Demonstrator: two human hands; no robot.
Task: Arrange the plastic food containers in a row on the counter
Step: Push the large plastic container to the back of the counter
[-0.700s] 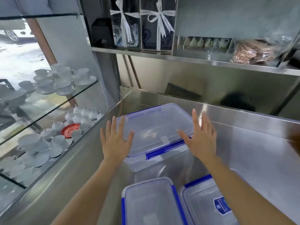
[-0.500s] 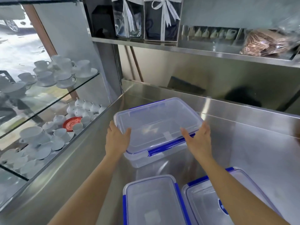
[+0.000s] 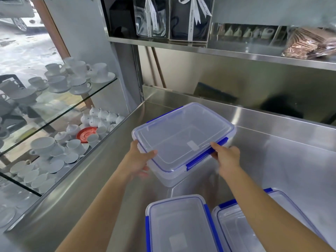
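Note:
A large clear plastic container (image 3: 181, 135) with blue lid clips sits tilted toward me on the steel counter (image 3: 281, 160). My left hand (image 3: 140, 160) grips its near left corner, thumb on the lid. My right hand (image 3: 225, 157) grips its near right edge by the blue clip. Two more clear containers with blue clips lie closer to me: one (image 3: 180, 226) at bottom centre, another (image 3: 254, 220) at bottom right, partly hidden by my right forearm.
A steel backsplash and a shelf (image 3: 218, 50) with ribboned gift boxes (image 3: 189, 17) and a bag of brown goods (image 3: 311, 44) stand behind the counter. On the left, a glass display case (image 3: 60, 110) holds white cups, saucers and teapots.
My hands went from hovering open over the container to gripping its near corners. The container now sits closer to me, its near side raised.

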